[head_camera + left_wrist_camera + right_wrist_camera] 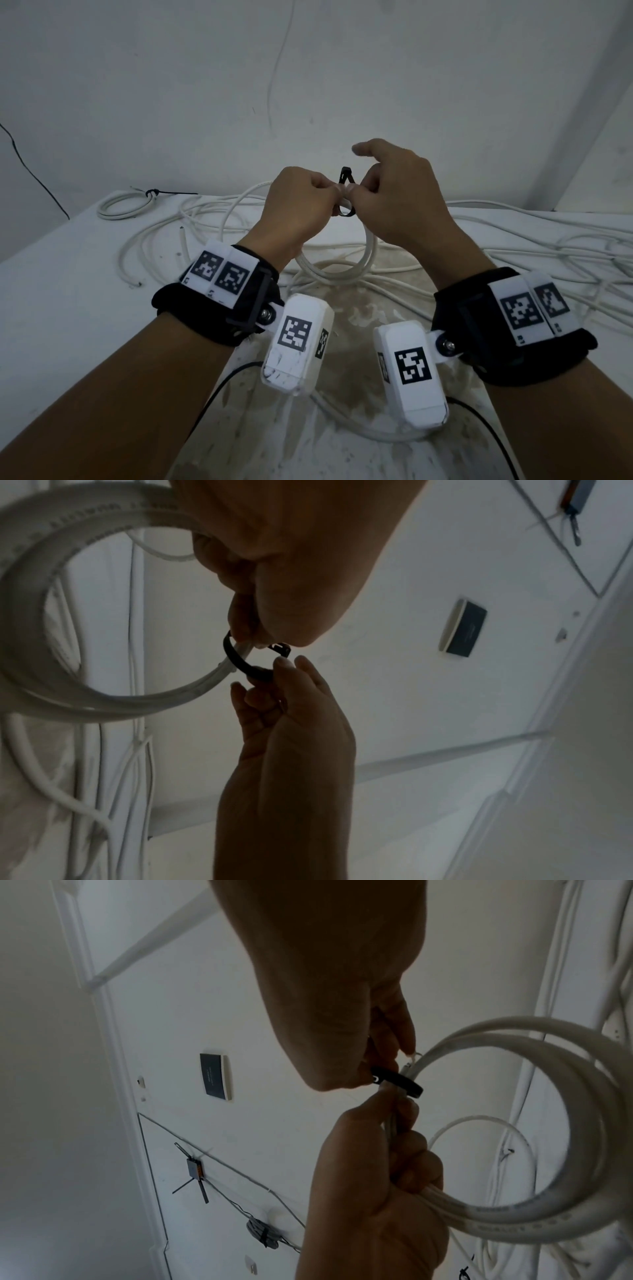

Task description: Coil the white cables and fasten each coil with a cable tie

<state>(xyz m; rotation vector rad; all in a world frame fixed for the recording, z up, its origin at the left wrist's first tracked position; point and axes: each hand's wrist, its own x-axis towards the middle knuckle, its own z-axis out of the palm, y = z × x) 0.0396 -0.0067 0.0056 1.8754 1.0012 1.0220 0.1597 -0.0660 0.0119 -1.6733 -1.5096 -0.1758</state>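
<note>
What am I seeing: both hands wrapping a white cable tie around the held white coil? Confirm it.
Not quite: the cable tie is black, not white, as the head view shows. Otherwise it stands: the left hand and right hand loop it around the held white coil.

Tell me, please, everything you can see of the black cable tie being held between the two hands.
The black cable tie is a thin, flat strap that looks like plastic, with a small boxy locking head at one end. It curves in a loose loop around the bundled strands of the white cable coil, held up above the table. The left hand holds coil and tie together; the right hand pinches the strap. Whether the tail is already through the head cannot be told.
</note>
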